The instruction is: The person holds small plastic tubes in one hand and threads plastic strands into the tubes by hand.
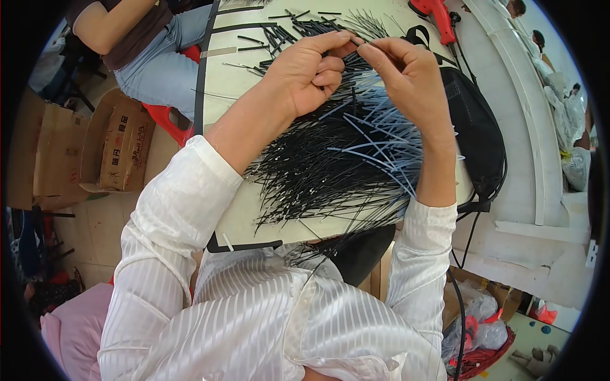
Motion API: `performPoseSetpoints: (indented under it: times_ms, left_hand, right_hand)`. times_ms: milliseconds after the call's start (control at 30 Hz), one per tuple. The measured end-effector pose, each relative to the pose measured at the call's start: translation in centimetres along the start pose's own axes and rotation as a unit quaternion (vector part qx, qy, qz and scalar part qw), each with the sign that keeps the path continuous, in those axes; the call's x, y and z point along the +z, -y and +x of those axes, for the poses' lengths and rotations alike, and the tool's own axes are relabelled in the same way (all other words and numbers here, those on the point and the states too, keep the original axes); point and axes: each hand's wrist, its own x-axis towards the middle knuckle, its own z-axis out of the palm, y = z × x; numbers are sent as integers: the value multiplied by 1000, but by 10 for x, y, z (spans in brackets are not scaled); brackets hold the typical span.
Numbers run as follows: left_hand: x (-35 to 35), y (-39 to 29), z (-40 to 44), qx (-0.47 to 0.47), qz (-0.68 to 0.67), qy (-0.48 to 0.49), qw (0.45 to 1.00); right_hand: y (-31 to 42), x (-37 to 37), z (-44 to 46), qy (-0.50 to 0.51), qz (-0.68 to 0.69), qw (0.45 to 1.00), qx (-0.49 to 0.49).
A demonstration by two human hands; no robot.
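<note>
My left hand (308,76) is closed, thumb and forefinger pinched together above the table, with its other fingers curled in. Close beside it, my right hand (410,79) pinches too, and the fingertips of both hands nearly meet. A thin black wire (357,42) shows between them; its ends are hard to make out. Under my hands lies a large bundle of black wires (318,162) with bare, shiny tips. Pale blue thin tubes (381,143) cross its right side. Short black tube pieces (277,38) are scattered beyond my left hand.
A red heat gun (435,18) lies at the table's far right, with a black bag (473,133) nearer me. Another person's arm (117,25) is at the far left. Cardboard boxes (117,143) stand on the floor left of the table (241,222).
</note>
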Motion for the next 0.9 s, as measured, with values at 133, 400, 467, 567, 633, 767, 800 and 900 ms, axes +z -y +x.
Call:
performPoseSetpoints:
  times_ms: [133,400,467,567,633,767,800,900]
  left_hand:
    - [-11,-7,3,-33,-74,72,994]
    - [-10,-12,4,-47,-129,139,981]
    - [-9,-10,3,-47,-92,134,986]
    - [-8,-9,3,-47,-54,131,989]
    - [-9,-9,6,-25,-48,98,994]
    - [-17,-15,13,1,-64,58,996]
    - [-19,-18,16,-2,-86,53,995]
    - [-24,-24,22,-6,-130,42,991]
  right_hand:
    - [-14,-13,1,-12,-33,999,-28]
    - [-19,-27,-2,70,-75,995,4]
    - [-15,-10,-2,40,-28,999,-23]
    - [-11,3,-1,10,18,999,-50]
    - [-9,5,-1,-20,-3,996,-87]
    - [-3,4,-1,-37,-23,993,-113]
    - [-2,0,-2,-28,-25,995,-95]
    - [0,-10,-2,-8,-28,998,-61]
